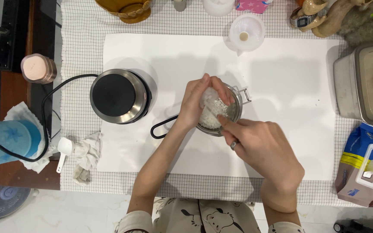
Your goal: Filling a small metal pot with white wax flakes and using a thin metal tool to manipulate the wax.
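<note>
At the far left a pale blue cylinder (6, 141) lies on crumpled white tissue, and behind it stands a small round candle (38, 68) with a pink top in a coppery holder. A white plastic scoop (64, 149) rests beside a wadded, stained cloth (87, 156) on the gridded white cloth that covers the surface (78, 51). On the smooth white paper sheet (160, 56) sits a round hotplate (118, 96) with a brushed steel rim, a matte black top and a black cord trailing left.

At the middle, the left hand (195, 103) curls over a small steel pot (221, 113) with a black loop handle; its fingers pinch a clump of white wax-like flakes (212, 108), though what exactly they are is hard to tell. The right hand (262, 149), wearing 1 ring, lies against the pot's near rim with its forefinger stretched to the flakes and the other fingers loosely bent.

Behind the pot stands a translucent white funnel (247, 30). At the right edge sits a grey lidded box (365, 84) with an orange round knob, and below it a blue, yellow and brown bag (357, 166) held by a white clip.
</note>
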